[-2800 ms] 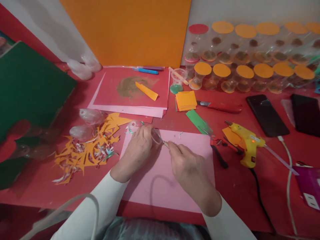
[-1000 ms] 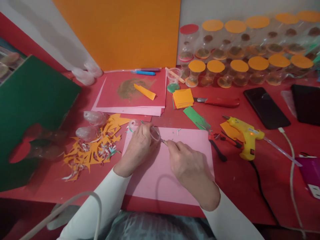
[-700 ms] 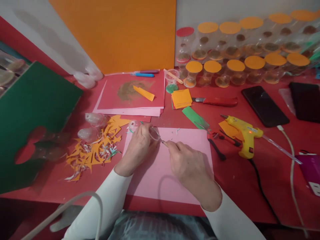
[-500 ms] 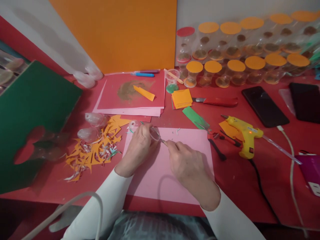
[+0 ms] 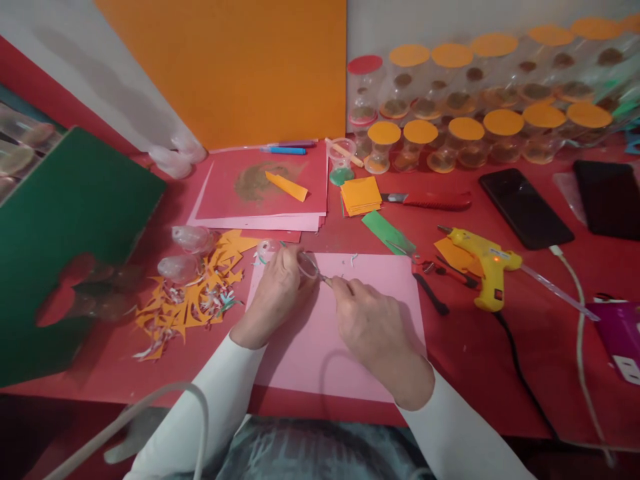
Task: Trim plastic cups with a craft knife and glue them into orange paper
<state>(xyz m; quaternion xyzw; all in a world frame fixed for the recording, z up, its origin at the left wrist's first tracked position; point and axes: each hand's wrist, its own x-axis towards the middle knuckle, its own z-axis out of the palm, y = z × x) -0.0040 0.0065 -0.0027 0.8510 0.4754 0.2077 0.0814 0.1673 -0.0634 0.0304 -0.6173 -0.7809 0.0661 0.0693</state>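
Red tabletop [image 5: 465, 393] fills most of the frame, with a pale wall behind it. Rows of see-through waisted containers [image 5: 465, 129], most with orange discs on top, stand along the upper right, and an orange board [image 5: 225, 67] leans at the upper middle. At the left edge is a dark green board [image 5: 75, 200]. Just below the middle of the frame lies a pink sheet [image 5: 350, 367], with a heap of orange paper scraps [image 5: 187, 310] to its left. Over the sheet work both bare hands: the right hand [image 5: 373, 327] is closed on a thin tool, the left hand [image 5: 277, 287] curled round a see-through plastic piece near the frame's centre. To the right lies a yellow glue gun [image 5: 487, 261], its small light glowing orange. The plastic piece [image 5: 308, 264] has its round rim facing right; it looks light, thin-walled and slippery, likely to flex or dent if squeezed hard, so a gentle hold round its body, away from the rim, should suit it. Smallest is the thin tool [image 5: 326, 281], apparently stiff, best pinched by its shaft; its tip is at the rim, though whether they touch I cannot tell.
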